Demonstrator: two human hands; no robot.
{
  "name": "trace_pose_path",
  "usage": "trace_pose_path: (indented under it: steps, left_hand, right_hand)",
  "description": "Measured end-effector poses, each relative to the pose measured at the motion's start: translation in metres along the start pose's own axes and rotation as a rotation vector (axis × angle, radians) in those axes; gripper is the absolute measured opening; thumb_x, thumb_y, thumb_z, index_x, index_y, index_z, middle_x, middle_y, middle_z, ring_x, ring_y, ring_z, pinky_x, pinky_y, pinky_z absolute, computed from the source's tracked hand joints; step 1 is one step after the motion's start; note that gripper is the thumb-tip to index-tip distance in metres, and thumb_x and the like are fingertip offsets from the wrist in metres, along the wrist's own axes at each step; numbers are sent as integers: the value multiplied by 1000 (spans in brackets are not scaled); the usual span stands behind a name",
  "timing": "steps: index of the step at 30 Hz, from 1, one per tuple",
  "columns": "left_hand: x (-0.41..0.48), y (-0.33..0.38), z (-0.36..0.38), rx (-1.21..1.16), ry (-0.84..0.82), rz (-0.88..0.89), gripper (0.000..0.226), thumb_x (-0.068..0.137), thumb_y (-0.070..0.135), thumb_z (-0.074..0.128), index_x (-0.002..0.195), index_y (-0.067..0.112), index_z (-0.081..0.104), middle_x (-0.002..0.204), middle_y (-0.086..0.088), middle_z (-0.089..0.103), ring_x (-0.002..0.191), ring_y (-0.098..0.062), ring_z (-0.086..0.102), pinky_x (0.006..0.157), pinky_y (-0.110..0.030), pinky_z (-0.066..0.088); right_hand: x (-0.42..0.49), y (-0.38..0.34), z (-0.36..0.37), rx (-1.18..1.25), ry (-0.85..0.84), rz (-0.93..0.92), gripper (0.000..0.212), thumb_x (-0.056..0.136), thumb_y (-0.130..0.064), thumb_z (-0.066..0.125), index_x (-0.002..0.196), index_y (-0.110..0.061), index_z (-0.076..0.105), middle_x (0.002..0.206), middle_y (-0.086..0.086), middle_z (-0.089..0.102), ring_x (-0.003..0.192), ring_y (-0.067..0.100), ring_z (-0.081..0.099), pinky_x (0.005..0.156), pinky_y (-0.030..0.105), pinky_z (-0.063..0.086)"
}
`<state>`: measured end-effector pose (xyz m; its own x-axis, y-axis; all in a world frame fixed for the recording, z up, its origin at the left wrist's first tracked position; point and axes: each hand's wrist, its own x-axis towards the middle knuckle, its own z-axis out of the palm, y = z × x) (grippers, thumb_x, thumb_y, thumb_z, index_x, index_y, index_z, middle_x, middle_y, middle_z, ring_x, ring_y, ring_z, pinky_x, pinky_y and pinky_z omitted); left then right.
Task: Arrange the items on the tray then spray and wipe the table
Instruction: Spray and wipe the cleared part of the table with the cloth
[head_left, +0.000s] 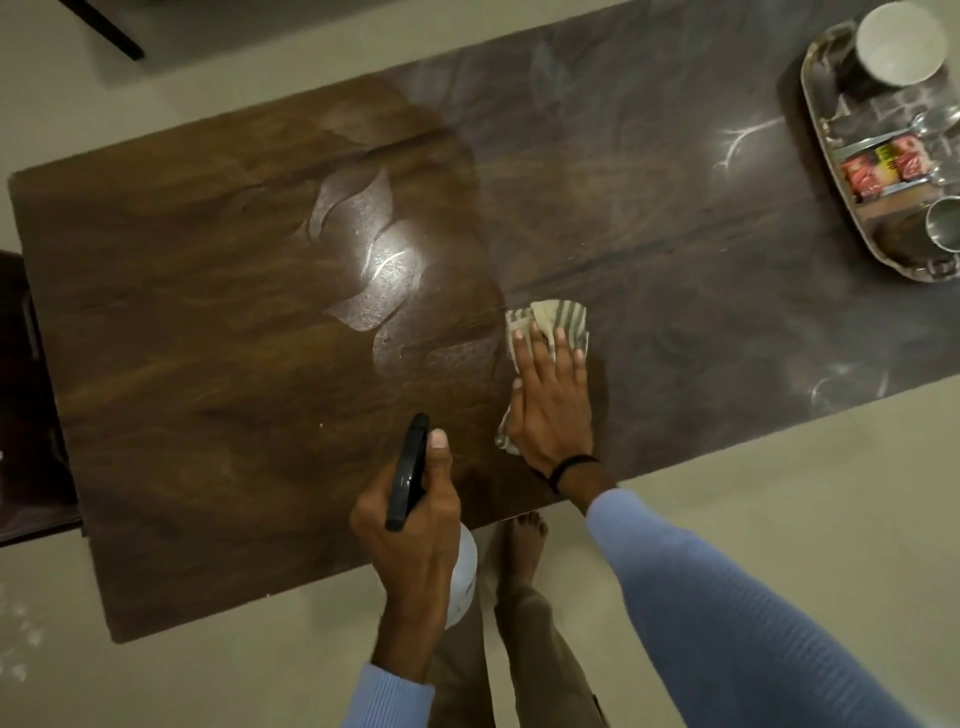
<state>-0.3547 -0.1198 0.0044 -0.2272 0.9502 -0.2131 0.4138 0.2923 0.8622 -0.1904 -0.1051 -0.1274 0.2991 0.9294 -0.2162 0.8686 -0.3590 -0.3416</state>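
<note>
r sleeve (727, 623) is closest to cam: light blue ribbed knit, runs off the bottom edge. l sleeve (387, 699) same colour, lower centre, only the cuff shows.

l hand (410, 525) is wrapped round the neck of the spray bottle (465, 571), held over the near table edge. black trigger head (408, 473) pokes out above the fist, one digit laid alongside it. white bottle body mostly hidden behind the hand. small dark print on the body, too blurry to read. nozzle tip not visible.

r hand (553, 410) has fingers straight + spread, pressing flat on the striped cloth (558, 319), which lies on the wooden table (208, 364), mid-length near the front edge. cloth is bunched, sticks out past the fingertips and at the thumb side, rest is under the palm. black wristband (571, 465) on r wrist.

wet smears (374, 260) w/ glare left of the cloth.

steel tray (883, 106) sits at the far-right end of the table, cut off by the frame edge. on it:
- white mug (898, 44) at the far end
- spoons (930, 122) in the middle
- red/yellow sachets (880, 166), printed but brand unreadable
- steel cup (943, 223) at the near end, half cut off

bare foot (522, 545) on the floor by the table edge, btw the arms. dark furniture (26, 389) at the left edge, cut off, can't id.
</note>
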Motion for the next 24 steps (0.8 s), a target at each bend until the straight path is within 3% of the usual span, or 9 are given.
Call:
trace_pose_path:
  steps: [3, 7, 10, 15, 24]
  left_hand:
    - [3, 10, 17, 1, -38, 3, 27, 89, 42, 69, 76, 19, 71, 64, 0, 71, 57, -16, 68, 55, -34, 58]
    - [17, 31, 48, -18, -106, -31, 28, 89, 38, 71, 73, 16, 74, 63, 3, 71, 57, -10, 68, 55, -16, 52]
    - [34, 49, 70, 1, -160, -43, 31, 89, 37, 72, 68, 14, 74, 56, 2, 68, 52, -10, 66, 51, -11, 48]
    - [61, 65, 101, 40, -202, -8, 40, 91, 41, 69, 61, 15, 68, 51, -1, 63, 46, -11, 62, 48, -20, 50]
    - [84, 59, 118, 138, -213, 6, 43, 93, 43, 66, 60, 16, 65, 49, 3, 60, 46, -13, 60, 53, -37, 56]
  right_hand:
    - [-20, 18, -1, 20, -13, -83, 65, 98, -26, 39, 160, -22, 18, 166, 5, 21, 155, 30, 11, 125, 52, 11]
    - [-25, 23, 2, 27, -38, -63, 64, 100, -29, 35, 160, -24, 15, 167, 3, 19, 155, 27, 9, 125, 51, 11]
    - [-24, 24, 3, 30, -51, -76, 66, 101, -31, 38, 161, -27, 10, 167, 1, 16, 156, 27, 8, 124, 53, 15]
    - [-28, 26, 8, 61, -32, -94, 75, 100, -34, 50, 161, -27, 8, 168, 0, 13, 156, 27, 9, 125, 51, 11]
    - [-27, 23, 9, 68, -19, -60, 69, 101, -38, 35, 161, -31, 1, 167, -2, 10, 155, 27, 10, 124, 51, 12]
